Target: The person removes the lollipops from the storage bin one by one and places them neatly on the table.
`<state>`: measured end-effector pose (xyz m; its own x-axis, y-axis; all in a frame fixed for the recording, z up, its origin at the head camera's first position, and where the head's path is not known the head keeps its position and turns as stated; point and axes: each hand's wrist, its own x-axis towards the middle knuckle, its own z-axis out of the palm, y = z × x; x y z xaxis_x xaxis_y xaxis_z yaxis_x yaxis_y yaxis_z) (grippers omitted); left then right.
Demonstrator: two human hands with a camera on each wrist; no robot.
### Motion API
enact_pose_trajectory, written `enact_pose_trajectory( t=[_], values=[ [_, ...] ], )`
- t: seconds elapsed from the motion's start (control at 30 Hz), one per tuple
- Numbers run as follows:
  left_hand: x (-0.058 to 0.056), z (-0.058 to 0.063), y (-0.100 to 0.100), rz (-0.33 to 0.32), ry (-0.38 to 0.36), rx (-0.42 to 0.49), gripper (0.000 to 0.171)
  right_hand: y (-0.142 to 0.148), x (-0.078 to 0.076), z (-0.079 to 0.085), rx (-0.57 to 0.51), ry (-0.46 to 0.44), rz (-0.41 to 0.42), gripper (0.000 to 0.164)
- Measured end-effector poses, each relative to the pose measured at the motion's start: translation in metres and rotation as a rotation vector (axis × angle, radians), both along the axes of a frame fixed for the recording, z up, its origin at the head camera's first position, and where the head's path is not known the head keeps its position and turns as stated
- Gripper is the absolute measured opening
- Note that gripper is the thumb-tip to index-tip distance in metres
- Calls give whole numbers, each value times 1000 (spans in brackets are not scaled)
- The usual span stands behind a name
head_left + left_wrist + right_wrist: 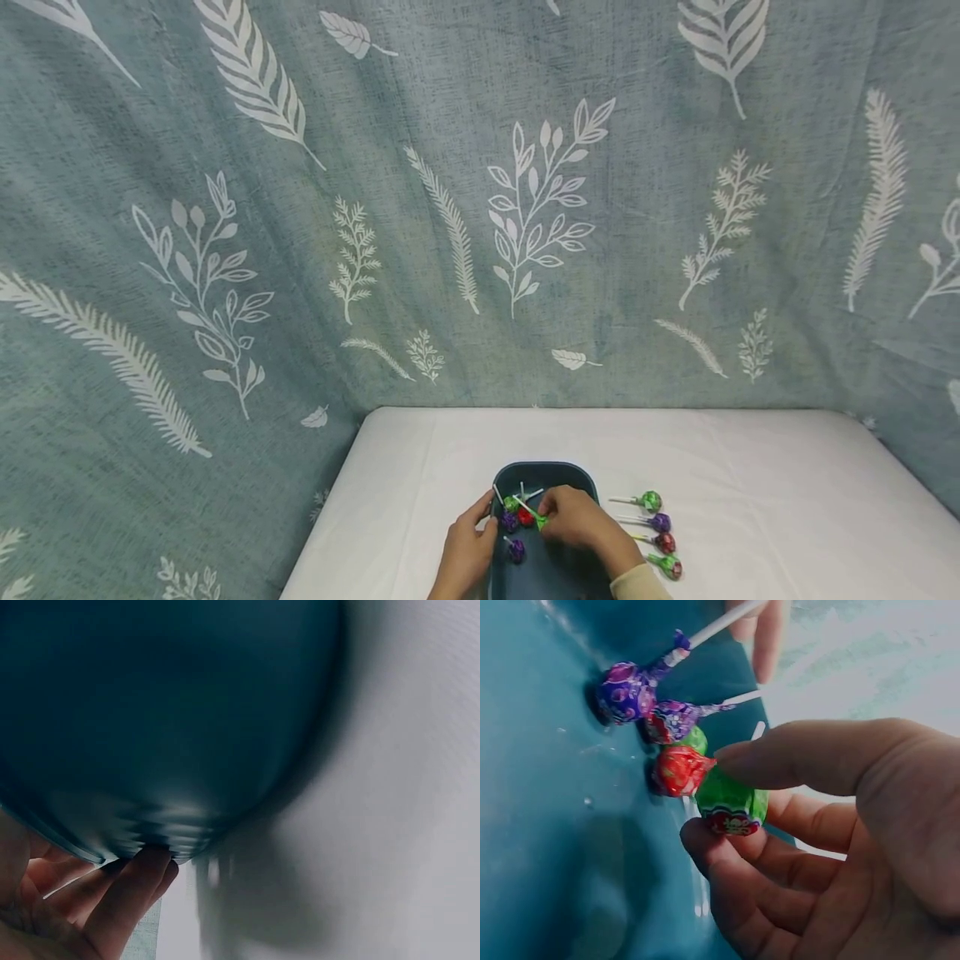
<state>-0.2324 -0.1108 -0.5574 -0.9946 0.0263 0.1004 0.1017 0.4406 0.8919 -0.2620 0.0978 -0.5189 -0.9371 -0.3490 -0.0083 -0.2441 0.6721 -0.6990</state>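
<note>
Between thumb and fingers, my right hand (573,517) pinches a green-wrapped lollipop (731,799) by its head, over the dark blue tray (546,468). Below it in the tray are a red lollipop (679,771), another green one (512,503) partly covered, and purple ones (626,694) with white sticks. One purple lollipop (516,551) lies nearer the front. My left hand (468,546) is at the tray's left rim, its fairly straight fingers (131,900) touching the outer wall in the left wrist view.
Right of the tray, several lollipops lie in a column on the white cloth: a green one (650,501), a purple one (661,522), a red one (665,542) and a green-and-red one (671,567). A leaf-patterned curtain (450,250) hangs behind the table.
</note>
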Motion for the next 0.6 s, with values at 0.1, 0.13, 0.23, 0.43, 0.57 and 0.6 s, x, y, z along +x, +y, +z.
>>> enact_pose_trajectory(
  t=[0.1, 0.13, 0.23, 0.43, 0.57, 0.6],
  values=[
    [1, 0, 0, 2, 9, 3, 45, 3, 1, 4, -17, -1, 10, 22],
    [1, 0, 0, 1, 9, 5, 45, 4, 2, 5, -25, 1, 12, 21],
    [1, -1, -1, -4, 4, 5, 45, 8, 4, 8, -47, 13, 22, 20],
    [1, -1, -1, -5, -5, 0, 45, 16, 9, 15, -99, 9, 35, 18],
    [1, -1, 0, -3, 1, -1, 45, 22, 11, 16, -144, 5, 55, 17],
    [1, -1, 0, -3, 2, 1, 45, 24, 12, 16, -157, 9, 56, 18]
  ],
)
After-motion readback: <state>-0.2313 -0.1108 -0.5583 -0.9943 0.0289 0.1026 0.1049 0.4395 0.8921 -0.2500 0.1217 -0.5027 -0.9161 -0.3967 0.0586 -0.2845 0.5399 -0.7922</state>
